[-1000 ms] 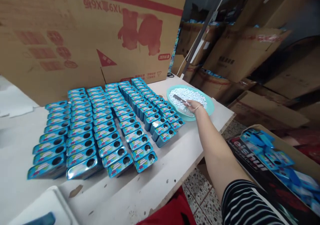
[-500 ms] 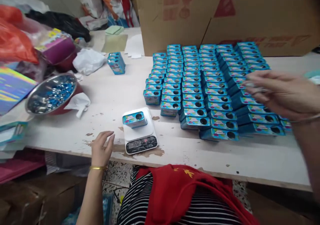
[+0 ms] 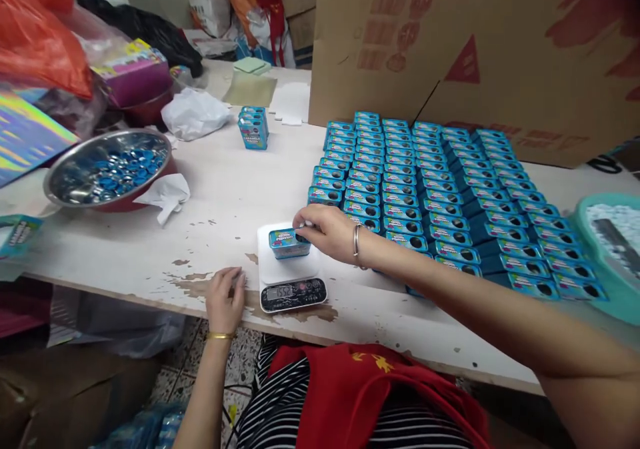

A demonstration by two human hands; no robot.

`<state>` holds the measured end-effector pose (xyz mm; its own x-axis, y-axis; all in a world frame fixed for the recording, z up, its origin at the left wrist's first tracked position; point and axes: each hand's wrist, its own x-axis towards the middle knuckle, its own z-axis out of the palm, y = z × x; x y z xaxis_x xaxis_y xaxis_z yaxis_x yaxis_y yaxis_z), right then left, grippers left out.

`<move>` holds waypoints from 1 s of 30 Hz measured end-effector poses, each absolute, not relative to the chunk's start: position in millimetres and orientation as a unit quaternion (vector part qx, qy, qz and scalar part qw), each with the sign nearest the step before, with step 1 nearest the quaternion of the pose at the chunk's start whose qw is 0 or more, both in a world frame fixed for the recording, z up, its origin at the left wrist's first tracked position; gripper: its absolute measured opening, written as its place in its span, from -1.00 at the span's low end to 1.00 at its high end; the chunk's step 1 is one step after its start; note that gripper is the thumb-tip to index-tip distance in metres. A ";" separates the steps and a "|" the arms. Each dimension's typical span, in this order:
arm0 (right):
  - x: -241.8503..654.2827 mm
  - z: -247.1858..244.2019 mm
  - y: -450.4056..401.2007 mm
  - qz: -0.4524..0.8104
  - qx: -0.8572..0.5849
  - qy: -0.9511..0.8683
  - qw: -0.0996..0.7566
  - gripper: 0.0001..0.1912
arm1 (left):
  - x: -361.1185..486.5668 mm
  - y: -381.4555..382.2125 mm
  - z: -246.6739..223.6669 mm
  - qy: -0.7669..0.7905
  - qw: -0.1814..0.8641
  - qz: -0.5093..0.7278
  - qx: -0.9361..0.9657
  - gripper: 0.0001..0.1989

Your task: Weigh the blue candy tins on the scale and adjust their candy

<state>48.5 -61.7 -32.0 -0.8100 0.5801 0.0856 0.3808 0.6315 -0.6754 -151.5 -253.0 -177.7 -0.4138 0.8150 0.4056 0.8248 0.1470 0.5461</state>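
A blue tin (image 3: 287, 244) printed "CARAMELO MACIZO", with a round hole in its top, stands on a white digital scale (image 3: 267, 274). The scale's display appears to read 1552, perhaps with a decimal point I cannot make out. Over the tin's hole, my right hand (image 3: 333, 232) is pinched, with a bit of white showing at the fingertips like a small white candy; the rest is hidden. My left hand (image 3: 225, 299) rests by the table edge left of the scale, fingers loosely curled, thumb apart, holding nothing.
Rows of blue tins (image 3: 443, 202) with open holes fill the right side. A teal tub (image 3: 580, 216) of small white pieces stands far right. At left is a metal bowl (image 3: 60, 186) of blue-and-silver lids. More tins (image 3: 253, 129) stand behind; a large carton (image 3: 400, 82) backs the table.
My right hand has come from above the tin rows at right, leftward to the tin on the scale. My left hand stays by the table edge. The view has shifted, bringing the teal tub into fuller sight.
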 end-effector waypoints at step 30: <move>145.0 -108.3 -146.9 0.894 -0.385 -0.093 0.210 -0.88 | -104.0 -145.1 -73.0 -0.560 -0.050 -0.234 -0.793 -0.63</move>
